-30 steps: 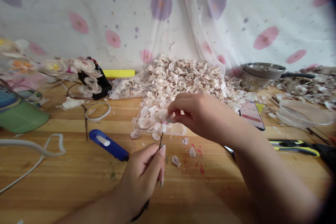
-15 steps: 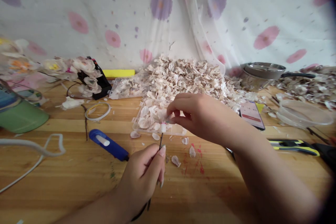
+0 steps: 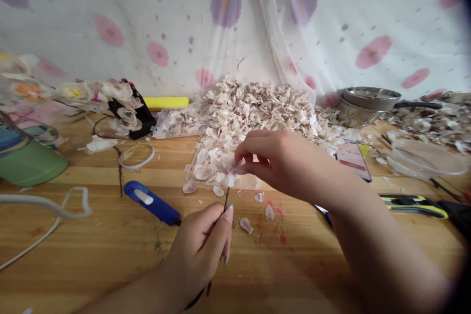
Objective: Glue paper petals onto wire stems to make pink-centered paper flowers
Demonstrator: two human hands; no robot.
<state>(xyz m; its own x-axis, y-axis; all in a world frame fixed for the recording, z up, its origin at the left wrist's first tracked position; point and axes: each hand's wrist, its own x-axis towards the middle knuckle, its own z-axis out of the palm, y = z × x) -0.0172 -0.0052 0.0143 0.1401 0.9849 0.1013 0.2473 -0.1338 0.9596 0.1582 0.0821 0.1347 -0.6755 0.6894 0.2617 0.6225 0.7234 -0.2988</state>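
Note:
A thin dark stem [image 3: 227,197] stands nearly upright, pinched between the thumb and fingers of my left hand [image 3: 206,240]. At its top is a small white piece [image 3: 230,179] with a touch of pink. My right hand [image 3: 272,159] is closed in a pinch right at this top; what its fingertips hold is too small to make out. Behind the fingertips lies a clear tray [image 3: 250,182] of pale petals [image 3: 202,171]. A few loose petals [image 3: 246,225] are on the wooden table in front of it.
A big petal heap [image 3: 257,108] lies at the back. On the left are a blue tool [image 3: 152,203], a white ring [image 3: 137,156], a green pot [image 3: 33,162] and made flowers [image 3: 119,95]. A phone [image 3: 353,159], cutter [image 3: 412,206], clear bowl [image 3: 427,159] and metal pan [image 3: 370,100] are on the right.
The white piece atop the stem has shifted very slightly right, along with the fingertips of my right hand. Both hands keep their pinched shapes.

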